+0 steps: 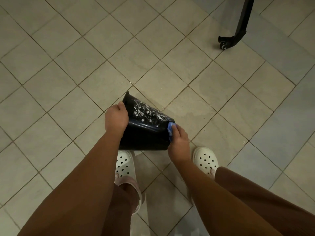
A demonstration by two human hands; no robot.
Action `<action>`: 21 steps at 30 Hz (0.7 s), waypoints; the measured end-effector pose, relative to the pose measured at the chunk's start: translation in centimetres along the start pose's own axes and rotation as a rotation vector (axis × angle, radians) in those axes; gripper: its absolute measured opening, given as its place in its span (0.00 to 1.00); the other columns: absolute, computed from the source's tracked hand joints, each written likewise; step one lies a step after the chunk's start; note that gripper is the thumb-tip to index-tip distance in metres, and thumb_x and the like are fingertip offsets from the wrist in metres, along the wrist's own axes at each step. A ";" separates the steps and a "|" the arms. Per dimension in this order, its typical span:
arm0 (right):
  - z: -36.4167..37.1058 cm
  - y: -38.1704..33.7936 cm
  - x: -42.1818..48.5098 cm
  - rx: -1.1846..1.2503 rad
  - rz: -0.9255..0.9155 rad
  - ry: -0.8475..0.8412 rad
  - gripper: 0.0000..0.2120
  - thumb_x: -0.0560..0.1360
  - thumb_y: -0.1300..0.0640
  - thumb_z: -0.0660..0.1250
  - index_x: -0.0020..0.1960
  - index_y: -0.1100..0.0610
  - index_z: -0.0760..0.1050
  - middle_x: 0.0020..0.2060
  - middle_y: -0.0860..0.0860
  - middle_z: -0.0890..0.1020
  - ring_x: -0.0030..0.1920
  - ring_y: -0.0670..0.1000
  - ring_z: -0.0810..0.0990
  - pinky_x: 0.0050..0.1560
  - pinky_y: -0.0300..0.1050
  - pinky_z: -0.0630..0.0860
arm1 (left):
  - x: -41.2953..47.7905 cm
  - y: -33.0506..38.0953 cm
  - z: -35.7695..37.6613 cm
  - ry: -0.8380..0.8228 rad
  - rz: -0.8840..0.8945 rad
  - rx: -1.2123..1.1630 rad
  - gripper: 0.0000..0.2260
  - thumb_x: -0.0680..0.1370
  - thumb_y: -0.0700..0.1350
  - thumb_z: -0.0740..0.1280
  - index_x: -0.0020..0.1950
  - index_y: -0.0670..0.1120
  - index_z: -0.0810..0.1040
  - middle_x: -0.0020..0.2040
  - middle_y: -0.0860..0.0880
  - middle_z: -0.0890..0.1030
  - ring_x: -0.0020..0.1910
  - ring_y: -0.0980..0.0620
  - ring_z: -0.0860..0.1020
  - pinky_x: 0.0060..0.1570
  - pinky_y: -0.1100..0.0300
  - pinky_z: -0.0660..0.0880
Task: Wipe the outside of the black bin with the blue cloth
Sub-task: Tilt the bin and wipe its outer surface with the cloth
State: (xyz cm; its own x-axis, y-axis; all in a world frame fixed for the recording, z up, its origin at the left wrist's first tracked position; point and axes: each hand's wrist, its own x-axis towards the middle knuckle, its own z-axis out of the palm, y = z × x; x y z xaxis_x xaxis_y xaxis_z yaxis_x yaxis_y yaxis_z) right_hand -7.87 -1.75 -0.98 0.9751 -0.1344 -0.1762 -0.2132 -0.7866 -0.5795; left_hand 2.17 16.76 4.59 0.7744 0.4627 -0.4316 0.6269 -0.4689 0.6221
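Observation:
The black bin [144,132] is tipped on its side above the tiled floor, its rim to the left and its base to the right. White soapy streaks cover its upper side. My left hand [115,118] grips the rim, thumb over the edge. My right hand [178,142] holds the crumpled blue cloth [170,129] and presses it against the bin's base end. Most of the cloth is hidden under my fingers.
Beige floor tiles [85,74] run diagonally all around. A black curled metal furniture leg [238,26] stands at the upper right. My feet in white perforated clogs [125,166] [206,160] stand just below the bin. Damp patches show on tiles to the right.

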 end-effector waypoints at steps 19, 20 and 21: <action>0.8 -2.3 0.8 -0.046 -0.080 -0.054 0.30 0.62 0.74 0.66 0.64 0.67 0.71 0.59 0.65 0.75 0.61 0.65 0.71 0.64 0.58 0.70 | -0.3 0.2 0.2 0.009 0.010 0.037 0.21 0.84 0.50 0.54 0.32 0.46 0.65 0.31 0.47 0.68 0.30 0.51 0.67 0.36 0.55 0.64; 0.6 -2.3 1.2 -0.038 -0.088 -0.062 0.30 0.62 0.75 0.65 0.65 0.67 0.70 0.60 0.64 0.74 0.62 0.64 0.71 0.64 0.58 0.69 | -0.3 0.1 0.2 0.008 0.010 0.033 0.21 0.84 0.50 0.54 0.32 0.46 0.65 0.31 0.47 0.68 0.30 0.51 0.67 0.36 0.55 0.64; 0.4 -2.1 1.7 -0.030 -0.073 -0.068 0.31 0.64 0.74 0.64 0.66 0.65 0.69 0.62 0.63 0.73 0.63 0.62 0.69 0.66 0.56 0.68 | -0.3 0.1 0.2 0.008 0.009 0.033 0.21 0.84 0.50 0.54 0.32 0.46 0.65 0.31 0.47 0.68 0.30 0.51 0.67 0.35 0.55 0.64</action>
State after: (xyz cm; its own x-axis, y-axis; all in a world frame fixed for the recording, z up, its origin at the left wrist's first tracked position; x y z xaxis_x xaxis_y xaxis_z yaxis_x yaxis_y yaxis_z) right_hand -5.77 -0.08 -0.32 0.9813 -0.0359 -0.1891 -0.1392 -0.8107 -0.5686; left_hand 1.98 16.41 4.67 0.7795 0.4641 -0.4208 0.6224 -0.4977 0.6041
